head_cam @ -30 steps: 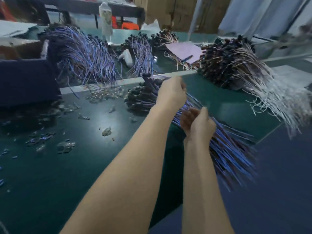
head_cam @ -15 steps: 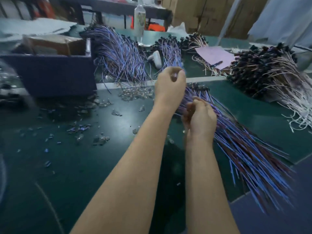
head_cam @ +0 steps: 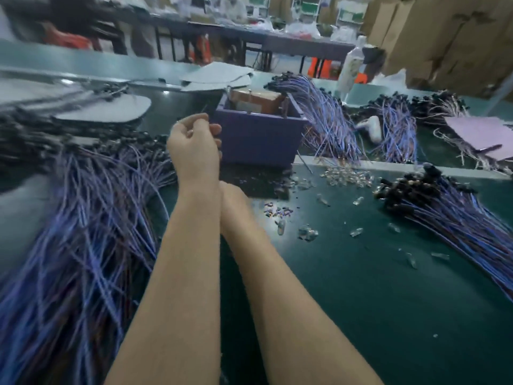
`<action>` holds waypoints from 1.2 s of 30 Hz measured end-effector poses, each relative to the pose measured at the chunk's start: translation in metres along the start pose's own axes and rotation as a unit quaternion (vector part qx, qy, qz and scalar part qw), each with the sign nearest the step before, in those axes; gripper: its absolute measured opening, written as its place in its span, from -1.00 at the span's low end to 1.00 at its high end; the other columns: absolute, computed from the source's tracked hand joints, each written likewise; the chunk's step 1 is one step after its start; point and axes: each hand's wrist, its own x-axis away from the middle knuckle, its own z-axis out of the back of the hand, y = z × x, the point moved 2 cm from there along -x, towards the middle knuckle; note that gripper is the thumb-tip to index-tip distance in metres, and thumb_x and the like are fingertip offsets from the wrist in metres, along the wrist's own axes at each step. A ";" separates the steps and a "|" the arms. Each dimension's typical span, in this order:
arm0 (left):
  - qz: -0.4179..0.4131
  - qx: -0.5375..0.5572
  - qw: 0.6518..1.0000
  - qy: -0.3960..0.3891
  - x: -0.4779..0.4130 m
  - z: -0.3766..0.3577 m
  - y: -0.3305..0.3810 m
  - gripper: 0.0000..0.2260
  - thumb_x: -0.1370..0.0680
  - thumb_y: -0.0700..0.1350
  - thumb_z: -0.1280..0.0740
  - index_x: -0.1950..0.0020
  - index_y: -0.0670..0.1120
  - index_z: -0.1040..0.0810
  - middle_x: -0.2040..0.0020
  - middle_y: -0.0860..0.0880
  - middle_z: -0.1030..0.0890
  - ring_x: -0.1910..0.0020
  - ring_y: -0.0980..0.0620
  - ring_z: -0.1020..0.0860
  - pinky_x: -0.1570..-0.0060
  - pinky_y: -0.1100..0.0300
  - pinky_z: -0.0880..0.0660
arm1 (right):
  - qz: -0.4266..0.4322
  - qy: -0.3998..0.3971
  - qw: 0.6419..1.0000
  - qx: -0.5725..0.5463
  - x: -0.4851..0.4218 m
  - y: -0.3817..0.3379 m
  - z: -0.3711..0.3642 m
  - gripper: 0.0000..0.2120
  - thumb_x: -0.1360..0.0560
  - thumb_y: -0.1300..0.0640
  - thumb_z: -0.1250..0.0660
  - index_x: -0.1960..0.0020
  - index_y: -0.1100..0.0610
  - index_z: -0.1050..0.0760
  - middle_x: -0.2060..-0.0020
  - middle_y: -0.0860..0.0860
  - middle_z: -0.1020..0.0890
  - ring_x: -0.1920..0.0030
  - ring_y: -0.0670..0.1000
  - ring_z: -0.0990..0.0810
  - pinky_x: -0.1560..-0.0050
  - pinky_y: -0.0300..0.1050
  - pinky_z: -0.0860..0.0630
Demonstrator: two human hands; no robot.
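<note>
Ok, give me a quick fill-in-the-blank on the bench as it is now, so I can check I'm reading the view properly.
The left hand is raised in front of the ___ box.
Its fingers are ___ round what looks like a thin wire.
The big heap of blue-purple wires lies on the ___ side of the left forearm.
Small clear pieces lie scattered on the ___ table mat.
Missing words: purple; curled; left; green.
</note>
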 end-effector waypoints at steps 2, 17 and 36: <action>0.001 0.002 1.000 0.018 -0.008 0.011 -0.001 -0.85 -0.57 -0.23 -0.17 0.09 -0.03 -0.48 0.27 0.05 -0.55 0.44 0.20 -0.43 0.38 0.30 -0.39 | -0.009 -0.018 1.000 -0.005 -0.004 -0.007 -0.007 -0.81 -0.58 0.12 -0.16 -0.05 0.18 -0.50 -0.03 0.15 -0.59 0.07 0.18 -0.50 0.11 -0.09 -0.37; 0.027 -0.250 0.849 -0.464 0.041 -0.046 -0.035 -0.74 -0.65 -0.07 -0.17 0.14 -0.08 -0.56 0.42 0.08 -0.50 0.51 0.21 -0.42 0.42 0.33 -0.36 | 0.023 0.422 0.605 -0.675 0.048 0.100 0.127 -0.89 -0.61 0.25 -0.19 0.08 0.13 -0.43 0.28 0.02 -0.57 0.40 -0.14 -0.53 0.29 -0.29 -0.51; -0.051 -0.439 0.848 -0.294 0.005 -0.015 -0.069 -0.90 -0.58 -0.12 -0.28 0.07 0.00 -0.57 0.11 -0.01 -0.62 0.11 0.05 -0.53 0.14 0.25 -0.41 | -0.044 0.322 0.719 -0.614 0.027 0.126 0.061 -0.84 -0.59 0.23 -0.23 0.16 0.21 -0.50 0.34 0.05 -0.59 0.42 -0.15 -0.57 0.33 -0.33 -0.54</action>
